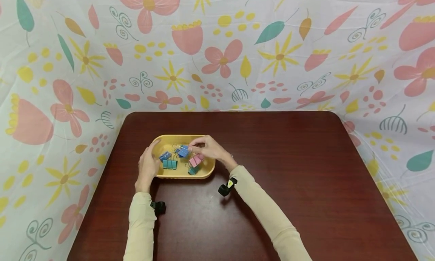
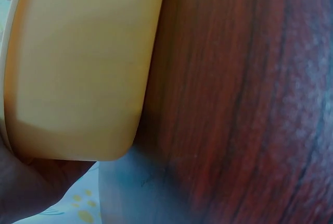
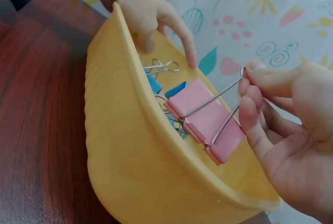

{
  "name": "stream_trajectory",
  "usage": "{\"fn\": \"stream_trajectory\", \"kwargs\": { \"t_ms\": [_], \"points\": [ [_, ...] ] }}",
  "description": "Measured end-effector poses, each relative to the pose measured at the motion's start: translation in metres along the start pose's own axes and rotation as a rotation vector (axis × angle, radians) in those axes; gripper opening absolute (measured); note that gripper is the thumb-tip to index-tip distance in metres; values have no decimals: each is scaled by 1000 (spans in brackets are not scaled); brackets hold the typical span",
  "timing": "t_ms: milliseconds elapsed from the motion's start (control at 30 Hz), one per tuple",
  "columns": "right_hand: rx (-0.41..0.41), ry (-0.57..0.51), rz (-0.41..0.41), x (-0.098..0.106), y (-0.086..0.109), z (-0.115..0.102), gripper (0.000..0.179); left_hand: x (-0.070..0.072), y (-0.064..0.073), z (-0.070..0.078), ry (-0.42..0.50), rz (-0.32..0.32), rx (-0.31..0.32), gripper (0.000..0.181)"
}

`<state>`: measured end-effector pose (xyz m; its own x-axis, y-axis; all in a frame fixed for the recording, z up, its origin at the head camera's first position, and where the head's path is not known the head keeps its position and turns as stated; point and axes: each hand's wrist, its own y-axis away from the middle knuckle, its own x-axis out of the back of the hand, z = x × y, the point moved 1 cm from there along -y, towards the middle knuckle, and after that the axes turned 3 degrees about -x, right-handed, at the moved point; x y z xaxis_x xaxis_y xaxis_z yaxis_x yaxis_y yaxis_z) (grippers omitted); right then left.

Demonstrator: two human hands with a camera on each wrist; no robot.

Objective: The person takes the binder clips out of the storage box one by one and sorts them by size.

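A yellow plastic bin point(image 1: 185, 176) holds several binder clips. My left hand point(image 1: 148, 166) grips its left end, thumb and fingers over the rim. Above the bin's right half, my right hand point(image 1: 211, 149) pinches a wire handle of a pink binder clip point(image 3: 207, 117) between thumb and fingers. The pink clip hangs tilted, its jaws down toward the bin. Around it lie a blue binder clip point(image 1: 182, 151), a darker blue binder clip point(image 1: 165, 156), a teal binder clip point(image 1: 170, 164) and a green binder clip point(image 1: 193, 170).
The bin stands on a dark reddish-brown wooden table point(image 1: 289, 170), toward its back left. A white cloth with printed flowers point(image 1: 221, 45) hangs behind and along both sides. Black cameras are strapped to both wrists, over light sleeves point(image 1: 141, 223).
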<state>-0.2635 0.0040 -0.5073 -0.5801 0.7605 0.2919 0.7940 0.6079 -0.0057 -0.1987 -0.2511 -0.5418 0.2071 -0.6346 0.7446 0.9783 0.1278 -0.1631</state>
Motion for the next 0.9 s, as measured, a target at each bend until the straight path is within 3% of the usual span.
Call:
{"fn": "stream_trajectory", "kwargs": {
  "t_ms": [200, 433, 900],
  "points": [
    [-68, -98, 11, 6, 4, 0, 23, 0, 0, 0, -8, -13, 24, 77],
    [-63, -159, 83, 12, 7, 0, 23, 1, 1, -1, -5, -26, 44, 77],
    [12, -115, 50, 6, 9, -1, 21, 1, 0, 1, 8, -28, 48, 76]
  ]
}}
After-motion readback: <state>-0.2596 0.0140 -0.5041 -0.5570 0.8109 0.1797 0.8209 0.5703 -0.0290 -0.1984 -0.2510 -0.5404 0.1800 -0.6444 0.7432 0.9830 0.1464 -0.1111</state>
